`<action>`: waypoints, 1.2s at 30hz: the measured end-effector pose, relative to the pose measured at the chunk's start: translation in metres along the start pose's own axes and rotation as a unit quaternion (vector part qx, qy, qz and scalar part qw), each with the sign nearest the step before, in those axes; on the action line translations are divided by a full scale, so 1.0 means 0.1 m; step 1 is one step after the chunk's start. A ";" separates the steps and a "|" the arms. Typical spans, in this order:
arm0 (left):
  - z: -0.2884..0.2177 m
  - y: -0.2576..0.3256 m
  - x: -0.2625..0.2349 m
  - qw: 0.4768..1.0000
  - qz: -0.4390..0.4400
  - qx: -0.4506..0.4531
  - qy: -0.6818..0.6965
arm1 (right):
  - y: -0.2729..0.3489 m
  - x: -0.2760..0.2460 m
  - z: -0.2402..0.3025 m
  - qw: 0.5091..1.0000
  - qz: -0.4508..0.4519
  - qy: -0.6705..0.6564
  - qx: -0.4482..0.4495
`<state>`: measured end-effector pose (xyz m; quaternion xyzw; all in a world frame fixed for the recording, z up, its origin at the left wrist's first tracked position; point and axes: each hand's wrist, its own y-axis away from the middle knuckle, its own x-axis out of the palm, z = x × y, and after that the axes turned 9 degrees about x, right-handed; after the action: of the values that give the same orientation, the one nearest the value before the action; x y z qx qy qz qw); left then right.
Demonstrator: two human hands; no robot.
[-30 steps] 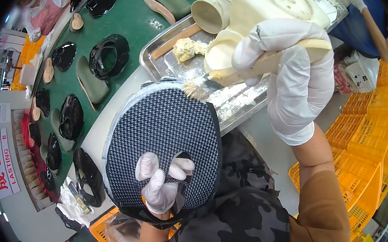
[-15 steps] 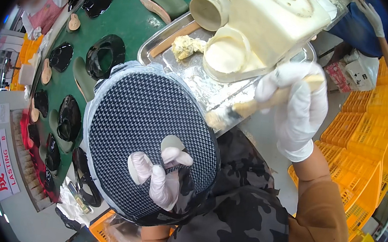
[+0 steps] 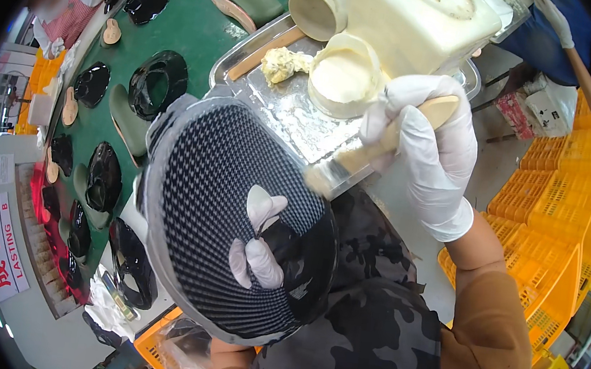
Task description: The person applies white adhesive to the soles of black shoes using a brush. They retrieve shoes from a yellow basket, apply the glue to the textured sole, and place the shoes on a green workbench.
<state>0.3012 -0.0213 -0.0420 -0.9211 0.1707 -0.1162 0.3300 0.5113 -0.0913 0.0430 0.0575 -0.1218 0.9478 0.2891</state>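
My left hand (image 3: 264, 261), in a white glove, pinches a black shoe upper (image 3: 219, 163) from inside, its fingers showing against the houndstooth lining. A pale rim runs round the upper's far and left edge; glossy black shows at its near right. In my gloved right hand (image 3: 440, 156) is a wooden-handled brush (image 3: 387, 140), held between thumb and fingers. Its blurred bristles reach the right edge of the upper; whether they touch it I cannot tell. Beyond the brush stands a round cup of cream-coloured paste (image 3: 344, 82), joined to a big whitish container (image 3: 417, 32).
A metal tray (image 3: 266, 82) carries the container, a lumpy yellowish clump (image 3: 283, 66) and a wooden stick (image 3: 265, 53). Black uppers (image 3: 104, 177) and green shoe lasts (image 3: 256, 6) lie on the green table at left. Orange crates (image 3: 541, 215) stack at right. Two other people work nearby.
The upper has tilted in my left hand, so its lining is seen more steeply and more glossy black shows. My right hand and the brush have moved slightly left.
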 end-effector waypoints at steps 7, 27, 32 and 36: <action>0.02 -0.07 0.02 0.974 0.039 0.019 -0.221 | -0.01 0.02 0.04 0.986 0.112 0.124 -0.027; -0.13 -0.29 -0.15 0.929 0.172 -0.030 -0.326 | 0.19 0.14 0.22 0.992 0.103 0.057 -0.043; -0.18 -0.39 -0.15 0.916 0.173 0.022 -0.362 | 0.21 0.12 0.22 0.967 0.218 0.135 -0.002; -0.16 -0.35 -0.24 0.936 0.173 0.005 -0.307 | 0.30 0.18 0.30 0.973 0.226 -0.020 0.048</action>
<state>0.2824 0.0043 -0.0091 -0.8665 0.2169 0.2302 0.3862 0.4812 -0.1138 0.0688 0.0614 -0.0921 0.9919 0.0616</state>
